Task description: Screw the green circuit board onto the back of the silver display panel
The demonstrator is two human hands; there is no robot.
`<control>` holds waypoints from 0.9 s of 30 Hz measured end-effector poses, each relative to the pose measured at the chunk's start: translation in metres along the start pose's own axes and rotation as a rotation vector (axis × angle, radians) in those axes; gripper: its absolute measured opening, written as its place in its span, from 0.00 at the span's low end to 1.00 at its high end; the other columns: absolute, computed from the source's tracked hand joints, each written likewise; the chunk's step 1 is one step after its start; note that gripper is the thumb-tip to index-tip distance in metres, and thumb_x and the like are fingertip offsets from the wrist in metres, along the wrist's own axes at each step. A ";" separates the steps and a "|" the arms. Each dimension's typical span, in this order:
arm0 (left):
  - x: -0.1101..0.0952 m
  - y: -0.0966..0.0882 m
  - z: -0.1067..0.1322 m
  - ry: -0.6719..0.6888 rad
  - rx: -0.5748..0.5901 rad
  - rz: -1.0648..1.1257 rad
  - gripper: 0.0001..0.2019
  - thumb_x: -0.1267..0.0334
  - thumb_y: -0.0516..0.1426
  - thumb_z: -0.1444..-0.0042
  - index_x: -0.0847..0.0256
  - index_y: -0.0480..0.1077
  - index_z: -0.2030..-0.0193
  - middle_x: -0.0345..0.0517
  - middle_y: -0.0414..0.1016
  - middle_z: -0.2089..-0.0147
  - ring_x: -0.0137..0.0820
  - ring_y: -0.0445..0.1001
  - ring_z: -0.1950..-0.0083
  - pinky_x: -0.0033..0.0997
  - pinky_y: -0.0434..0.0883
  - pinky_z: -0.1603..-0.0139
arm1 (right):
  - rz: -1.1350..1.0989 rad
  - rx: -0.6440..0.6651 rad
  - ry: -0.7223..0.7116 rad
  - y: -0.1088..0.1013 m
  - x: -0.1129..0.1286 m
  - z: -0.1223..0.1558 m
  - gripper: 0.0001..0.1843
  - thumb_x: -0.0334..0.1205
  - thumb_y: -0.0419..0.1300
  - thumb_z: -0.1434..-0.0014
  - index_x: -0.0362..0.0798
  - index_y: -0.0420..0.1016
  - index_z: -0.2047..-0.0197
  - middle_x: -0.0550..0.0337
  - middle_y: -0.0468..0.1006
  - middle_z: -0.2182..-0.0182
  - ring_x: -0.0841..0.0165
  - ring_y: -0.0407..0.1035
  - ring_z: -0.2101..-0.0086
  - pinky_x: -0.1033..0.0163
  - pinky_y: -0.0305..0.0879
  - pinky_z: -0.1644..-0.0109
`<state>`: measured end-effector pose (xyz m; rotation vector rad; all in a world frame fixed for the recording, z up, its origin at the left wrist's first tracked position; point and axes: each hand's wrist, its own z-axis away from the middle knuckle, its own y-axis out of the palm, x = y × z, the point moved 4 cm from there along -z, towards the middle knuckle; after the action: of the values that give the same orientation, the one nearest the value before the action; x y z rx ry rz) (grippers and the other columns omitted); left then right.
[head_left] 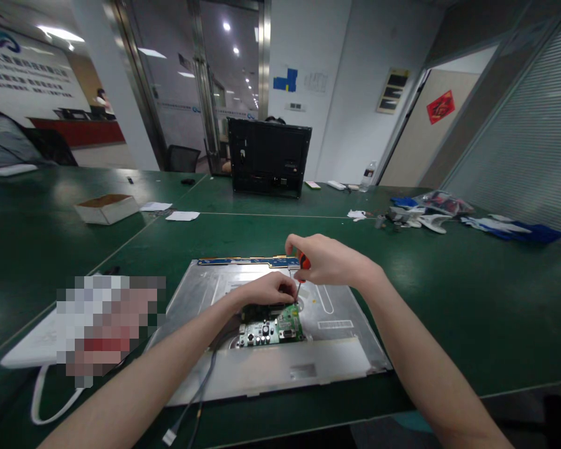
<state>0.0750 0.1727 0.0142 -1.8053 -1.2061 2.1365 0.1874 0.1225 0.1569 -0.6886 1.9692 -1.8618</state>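
Note:
My right hand (325, 259) grips a screwdriver (303, 260) with a red and black handle, its shaft pointing down at the upper right corner of a green circuit board (271, 327). Close beside the tip, my left hand (273, 288) has its fingers pinched together at the board's edge; what is between them, if anything, is hidden. The board lies on the metal back of a flat display panel (336, 349). Along the panel's far edge runs a narrow blue circuit strip (243, 262). A dark cable (208, 374) with a white plug trails off the near edge.
A black monitor housing (271, 156) stands at the table's far side. To the left are a shallow cardboard box (107, 209) and a white object (37, 340), partly pixelated. Gloves and plastic bags (439, 206) lie at the right, near a bottle (368, 176).

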 end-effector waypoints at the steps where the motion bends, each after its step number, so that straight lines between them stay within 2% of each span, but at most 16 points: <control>1: 0.000 0.000 0.000 0.002 0.001 0.001 0.06 0.66 0.58 0.48 0.63 0.75 0.65 0.41 0.76 0.67 0.30 0.72 0.64 0.27 0.66 0.61 | 0.048 -0.015 0.024 0.000 0.003 0.000 0.21 0.44 0.63 0.47 0.52 0.67 0.50 0.56 0.77 0.64 0.65 0.70 0.68 0.65 0.51 0.72; 4: -0.002 0.000 0.001 -0.002 -0.004 0.000 0.05 0.67 0.58 0.48 0.63 0.75 0.65 0.41 0.76 0.66 0.30 0.72 0.63 0.27 0.66 0.60 | 0.219 -0.062 0.128 -0.002 0.014 0.002 0.22 0.51 0.59 0.42 0.50 0.68 0.48 0.52 0.79 0.66 0.61 0.72 0.68 0.64 0.49 0.73; 9: -0.003 0.000 0.001 -0.006 -0.002 -0.003 0.05 0.68 0.58 0.48 0.63 0.75 0.65 0.41 0.76 0.68 0.30 0.72 0.65 0.26 0.65 0.62 | 0.322 -0.083 0.203 -0.003 0.021 0.003 0.20 0.54 0.49 0.35 0.48 0.74 0.60 0.50 0.79 0.70 0.59 0.73 0.69 0.62 0.46 0.74; 11: -0.003 0.000 0.001 -0.001 -0.005 -0.002 0.05 0.68 0.58 0.48 0.64 0.75 0.65 0.41 0.76 0.68 0.30 0.72 0.65 0.27 0.66 0.61 | 0.330 -0.074 0.180 -0.002 0.021 0.002 0.17 0.50 0.50 0.36 0.49 0.74 0.60 0.51 0.79 0.70 0.61 0.73 0.70 0.62 0.44 0.74; 14: 0.000 0.000 0.001 -0.004 -0.015 -0.004 0.05 0.68 0.58 0.48 0.64 0.75 0.65 0.42 0.76 0.66 0.31 0.72 0.64 0.28 0.67 0.61 | 0.304 -0.072 0.114 -0.001 0.022 0.001 0.12 0.43 0.53 0.38 0.49 0.71 0.55 0.53 0.78 0.71 0.64 0.70 0.72 0.63 0.42 0.74; 18: 0.004 0.000 0.001 0.000 -0.039 -0.008 0.06 0.66 0.59 0.48 0.63 0.74 0.64 0.43 0.78 0.65 0.33 0.74 0.62 0.29 0.68 0.59 | 0.145 -0.056 -0.007 -0.001 0.025 0.004 0.17 0.38 0.55 0.42 0.49 0.64 0.49 0.57 0.78 0.68 0.67 0.68 0.71 0.64 0.44 0.74; 22: 0.005 0.000 0.001 -0.001 -0.055 -0.016 0.07 0.65 0.59 0.49 0.63 0.74 0.63 0.43 0.78 0.65 0.34 0.74 0.62 0.29 0.68 0.60 | 0.003 -0.025 -0.101 0.000 0.027 0.007 0.18 0.34 0.56 0.43 0.50 0.63 0.49 0.57 0.78 0.62 0.67 0.70 0.66 0.65 0.48 0.72; 24: 0.006 0.000 0.001 -0.007 -0.048 -0.015 0.06 0.64 0.59 0.48 0.64 0.74 0.64 0.42 0.77 0.66 0.33 0.73 0.63 0.29 0.68 0.61 | 0.042 -0.029 -0.078 0.000 0.027 0.008 0.17 0.35 0.57 0.44 0.51 0.66 0.50 0.57 0.79 0.62 0.67 0.70 0.66 0.65 0.48 0.72; 27: 0.004 0.001 0.000 0.016 -0.038 0.021 0.06 0.64 0.59 0.48 0.63 0.74 0.65 0.42 0.77 0.68 0.32 0.73 0.64 0.29 0.68 0.61 | 0.176 -0.062 0.058 -0.003 0.024 0.008 0.13 0.42 0.59 0.44 0.52 0.72 0.55 0.57 0.79 0.66 0.65 0.71 0.69 0.64 0.46 0.73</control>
<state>0.0736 0.1744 0.0102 -1.8547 -1.2379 2.1202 0.1720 0.1024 0.1615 -0.4664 2.0590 -1.7408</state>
